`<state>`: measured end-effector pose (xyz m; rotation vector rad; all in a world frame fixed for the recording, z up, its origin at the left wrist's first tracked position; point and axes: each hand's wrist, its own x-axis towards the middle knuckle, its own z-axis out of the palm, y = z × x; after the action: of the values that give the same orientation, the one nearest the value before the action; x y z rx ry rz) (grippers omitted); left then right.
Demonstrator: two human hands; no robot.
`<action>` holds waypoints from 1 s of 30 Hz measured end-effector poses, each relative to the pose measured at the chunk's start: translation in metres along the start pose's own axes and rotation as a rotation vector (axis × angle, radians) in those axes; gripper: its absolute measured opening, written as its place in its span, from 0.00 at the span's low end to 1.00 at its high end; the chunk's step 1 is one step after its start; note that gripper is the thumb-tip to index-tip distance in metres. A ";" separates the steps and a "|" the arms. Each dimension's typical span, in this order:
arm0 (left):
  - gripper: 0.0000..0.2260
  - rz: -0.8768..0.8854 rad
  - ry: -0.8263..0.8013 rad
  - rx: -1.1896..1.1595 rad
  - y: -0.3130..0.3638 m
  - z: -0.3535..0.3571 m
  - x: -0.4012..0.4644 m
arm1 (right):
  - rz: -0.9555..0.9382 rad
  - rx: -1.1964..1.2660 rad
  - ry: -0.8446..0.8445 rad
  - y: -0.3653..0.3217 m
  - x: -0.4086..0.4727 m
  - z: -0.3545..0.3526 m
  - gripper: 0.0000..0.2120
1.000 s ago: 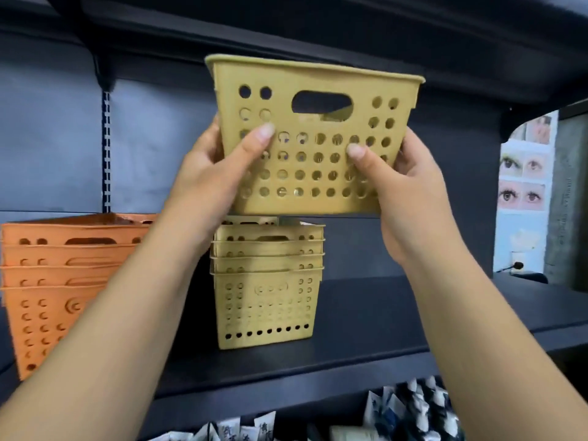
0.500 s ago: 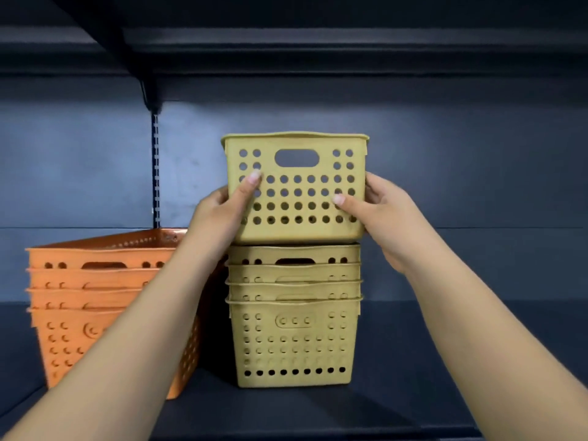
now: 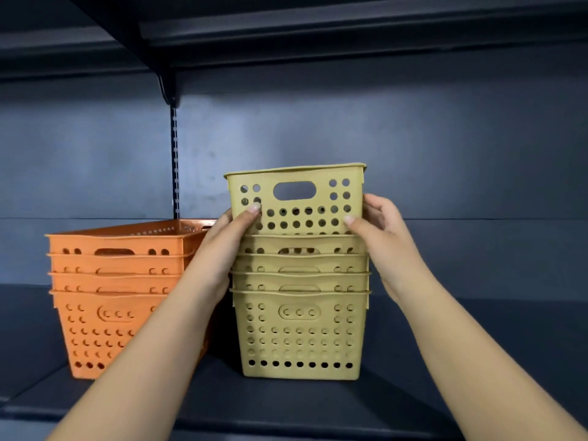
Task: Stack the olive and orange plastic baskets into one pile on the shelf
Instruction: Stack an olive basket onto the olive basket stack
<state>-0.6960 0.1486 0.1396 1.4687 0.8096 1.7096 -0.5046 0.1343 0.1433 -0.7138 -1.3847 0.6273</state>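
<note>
Both forearms run off the near edge. Left hand [image 3: 227, 241] and right hand [image 3: 380, 232] grip the top olive basket [image 3: 296, 200] by its sides, its base hidden inside the olive stack [image 3: 300, 313] on the shelf [image 3: 445, 370]. Left arm covers part of the orange stack [image 3: 114, 294]. Slotted upright [image 3: 174, 160] behind.

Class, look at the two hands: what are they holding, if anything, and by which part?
Both hands, left hand and right hand, hold the top olive basket by its two side walls, thumbs on its front face.

Open dark shelf board [image 3: 477, 345] right of olive perforated plastic basket pile [image 3: 300, 332]; orange perforated plastic basket pile [image 3: 111, 300] blocks the left.
</note>
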 end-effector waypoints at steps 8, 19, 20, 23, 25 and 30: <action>0.35 0.082 0.039 0.181 -0.029 -0.005 -0.027 | 0.053 0.024 0.081 0.027 -0.017 0.005 0.13; 0.26 0.215 -0.140 0.318 -0.052 0.044 -0.089 | 0.043 -0.103 0.316 0.049 -0.068 -0.031 0.29; 0.22 0.205 -0.209 0.281 -0.054 0.051 -0.097 | 0.041 -0.090 0.340 0.050 -0.073 -0.041 0.30; 0.15 0.189 -0.454 0.258 -0.056 0.074 -0.112 | 0.078 -0.050 0.348 0.049 -0.085 -0.069 0.39; 0.12 0.218 -0.585 0.336 -0.052 0.085 -0.109 | 0.089 -0.067 0.301 0.044 -0.095 -0.081 0.46; 0.20 0.329 -0.282 0.538 -0.050 0.081 -0.068 | 0.143 -0.306 0.304 0.044 -0.103 -0.097 0.49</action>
<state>-0.6038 0.1182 0.0745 2.2572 0.9562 1.5182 -0.4170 0.0768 0.0391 -1.1133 -1.1635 0.3997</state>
